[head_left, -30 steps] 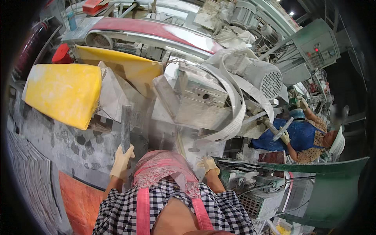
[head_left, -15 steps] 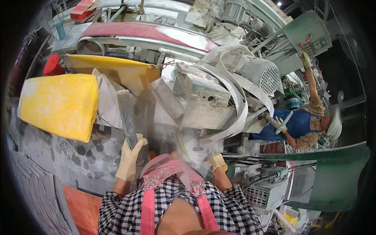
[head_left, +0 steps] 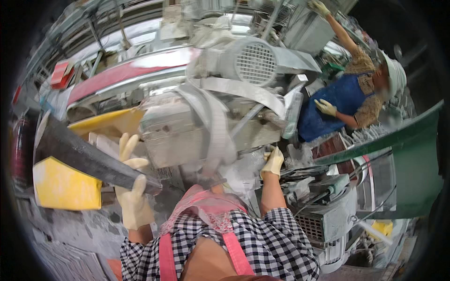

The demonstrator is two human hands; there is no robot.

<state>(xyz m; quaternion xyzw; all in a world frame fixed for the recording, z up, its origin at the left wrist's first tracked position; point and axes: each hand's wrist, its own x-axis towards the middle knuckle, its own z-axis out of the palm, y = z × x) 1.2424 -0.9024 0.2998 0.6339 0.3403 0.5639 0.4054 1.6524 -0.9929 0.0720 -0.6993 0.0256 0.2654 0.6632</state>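
Observation:
My left hand (head_left: 133, 203), in a cream glove, grips a long dark grey slab (head_left: 93, 152) by its near end, thumb in front and fingers behind. Tilted, the slab reaches up to the left, across the front of a yellow cover (head_left: 68, 185). My right hand (head_left: 273, 162), gloved too, is closed beside the lower edge of a dusty machine (head_left: 173, 129); what its curled fingers hold, if anything, is hidden. Between the hands, a pale flat belt (head_left: 220, 136) hangs blurred from the machine's side.
A grey motor with a round grille (head_left: 255, 61) tops the machine. At the right a co-worker in a blue apron (head_left: 333, 105) stands near a green metal guard (head_left: 417, 161). Below that guard is a caged machine unit (head_left: 323, 220). A red conveyor belt (head_left: 112, 77) runs behind.
The view has shifted. My left hand has raised the slab and swung it left, over the yellow cover. My right hand has moved up toward the machine. The co-worker's lower hand no longer shows a light strip.

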